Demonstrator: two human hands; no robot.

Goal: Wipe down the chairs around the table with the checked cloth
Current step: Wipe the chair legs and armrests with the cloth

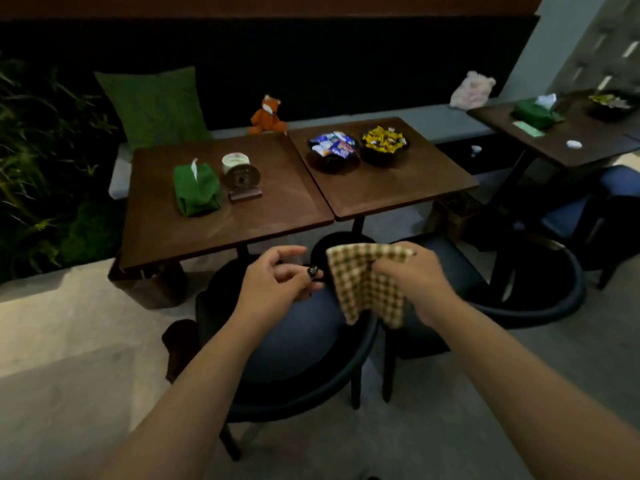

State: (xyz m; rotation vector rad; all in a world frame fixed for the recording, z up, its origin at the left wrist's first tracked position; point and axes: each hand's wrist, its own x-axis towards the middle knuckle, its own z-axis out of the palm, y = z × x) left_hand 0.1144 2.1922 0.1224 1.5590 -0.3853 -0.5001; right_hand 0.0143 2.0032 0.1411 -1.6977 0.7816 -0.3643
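Observation:
My right hand point(414, 282) grips the green-and-cream checked cloth point(367, 285), which hangs folded in the air between two chairs. My left hand point(277, 282) hovers just left of the cloth with fingers loosely curled and holds nothing; a dark ring sits on one finger. Under my hands stands a dark round-backed chair with a blue seat point(294, 344). A second chair of the same kind point(519, 282) stands to its right. Both face two joined brown tables point(277, 216).
On the tables are a green tissue pouch point(197, 188), a small tin point(237, 162), a round stand point(242, 183) and two bowls of wrapped sweets point(332, 150). A bench behind carries a green cushion point(156, 105) and a fox toy point(268, 116). Another table point(571, 140) is at right, plants at left.

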